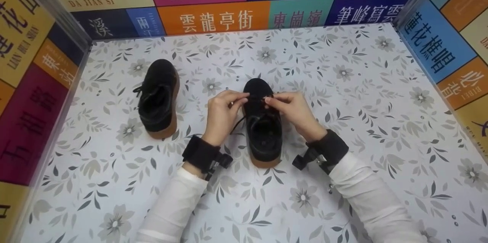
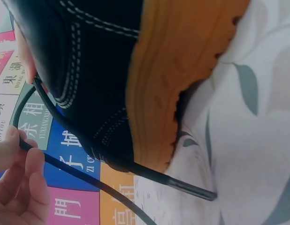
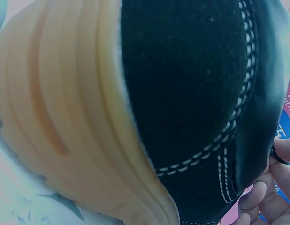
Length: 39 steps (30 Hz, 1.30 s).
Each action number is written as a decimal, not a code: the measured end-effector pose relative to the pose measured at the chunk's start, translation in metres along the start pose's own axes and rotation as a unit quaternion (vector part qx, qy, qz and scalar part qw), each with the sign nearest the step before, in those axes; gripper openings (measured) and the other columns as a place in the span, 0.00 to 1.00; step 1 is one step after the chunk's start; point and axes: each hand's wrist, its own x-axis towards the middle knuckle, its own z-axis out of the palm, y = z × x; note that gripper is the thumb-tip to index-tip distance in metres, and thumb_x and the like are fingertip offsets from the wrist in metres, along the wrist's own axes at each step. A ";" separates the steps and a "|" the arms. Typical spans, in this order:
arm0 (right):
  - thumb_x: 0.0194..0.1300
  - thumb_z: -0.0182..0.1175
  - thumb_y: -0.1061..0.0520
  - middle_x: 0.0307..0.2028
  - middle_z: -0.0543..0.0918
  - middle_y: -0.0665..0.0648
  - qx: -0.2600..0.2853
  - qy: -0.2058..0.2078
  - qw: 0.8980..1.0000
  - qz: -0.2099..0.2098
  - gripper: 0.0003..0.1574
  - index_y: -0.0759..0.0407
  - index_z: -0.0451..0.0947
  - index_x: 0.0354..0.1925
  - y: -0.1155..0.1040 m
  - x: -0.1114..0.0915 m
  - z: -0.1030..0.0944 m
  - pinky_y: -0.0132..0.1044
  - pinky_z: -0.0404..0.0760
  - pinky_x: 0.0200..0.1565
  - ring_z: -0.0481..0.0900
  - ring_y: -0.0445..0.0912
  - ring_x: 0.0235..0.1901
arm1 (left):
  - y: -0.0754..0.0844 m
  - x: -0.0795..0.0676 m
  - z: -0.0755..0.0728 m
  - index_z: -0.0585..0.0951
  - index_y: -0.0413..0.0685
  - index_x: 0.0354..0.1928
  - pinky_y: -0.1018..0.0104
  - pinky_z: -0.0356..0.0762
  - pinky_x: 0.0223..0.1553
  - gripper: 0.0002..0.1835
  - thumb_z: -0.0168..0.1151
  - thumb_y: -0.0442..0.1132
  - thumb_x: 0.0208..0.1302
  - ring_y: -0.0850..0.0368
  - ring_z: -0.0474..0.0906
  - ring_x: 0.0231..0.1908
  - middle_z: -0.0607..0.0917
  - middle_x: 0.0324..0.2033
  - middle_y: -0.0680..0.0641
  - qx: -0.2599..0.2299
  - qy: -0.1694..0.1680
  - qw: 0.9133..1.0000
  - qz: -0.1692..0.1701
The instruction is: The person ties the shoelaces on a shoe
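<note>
A black shoe (image 1: 264, 132) with a tan sole stands in the middle of the table, toe pointing away. Over its front, my left hand (image 1: 222, 113) pinches a black shoelace (image 2: 79, 171) between thumb and fingers. From the other side my right hand (image 1: 295, 111) holds a part of the lace too; in the right wrist view its fingertips (image 3: 282, 149) pinch a short dark bit, mostly hidden behind the shoe. One lace end with a hard tip hangs down along the shoe's side in the left wrist view.
To the left stands a second black shoe (image 1: 158, 98), its lace sticking out at the side. The table (image 1: 328, 212) has a white cover with grey flowers and leaves. Colourful panels with Chinese lettering (image 1: 213, 18) wall the back and both sides.
</note>
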 end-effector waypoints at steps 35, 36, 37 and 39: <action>0.72 0.65 0.61 0.26 0.88 0.38 0.001 0.012 1.000 0.001 0.09 0.60 0.92 0.38 -0.001 0.000 0.001 0.26 0.80 0.35 0.82 0.34 0.30 | 0.019 0.007 0.026 0.92 0.38 0.41 0.64 0.89 0.47 0.05 0.74 0.32 0.66 0.49 0.92 0.42 0.94 0.38 0.42 -0.042 -0.010 0.999 0.031; 0.72 0.65 0.62 0.26 0.88 0.38 0.002 0.012 1.000 0.001 0.09 0.61 0.92 0.39 -0.001 0.000 0.001 0.26 0.80 0.36 0.82 0.34 0.30 | 0.019 0.007 0.027 0.92 0.38 0.41 0.65 0.89 0.47 0.05 0.74 0.32 0.66 0.49 0.92 0.42 0.94 0.38 0.42 -0.042 -0.010 0.999 0.030; 0.71 0.65 0.62 0.26 0.88 0.38 0.003 0.013 1.000 0.000 0.09 0.62 0.92 0.40 -0.001 0.000 0.001 0.26 0.81 0.36 0.82 0.34 0.31 | 0.019 0.007 0.027 0.92 0.38 0.41 0.65 0.90 0.47 0.05 0.74 0.32 0.65 0.49 0.92 0.41 0.94 0.38 0.41 -0.043 -0.011 0.999 0.028; 0.71 0.65 0.62 0.27 0.87 0.38 0.001 0.014 1.000 -0.001 0.09 0.62 0.92 0.40 -0.001 0.000 0.001 0.26 0.81 0.37 0.82 0.35 0.31 | 0.019 0.007 0.028 0.92 0.38 0.41 0.66 0.89 0.46 0.05 0.74 0.32 0.65 0.49 0.92 0.41 0.94 0.39 0.41 -0.044 -0.011 0.999 0.024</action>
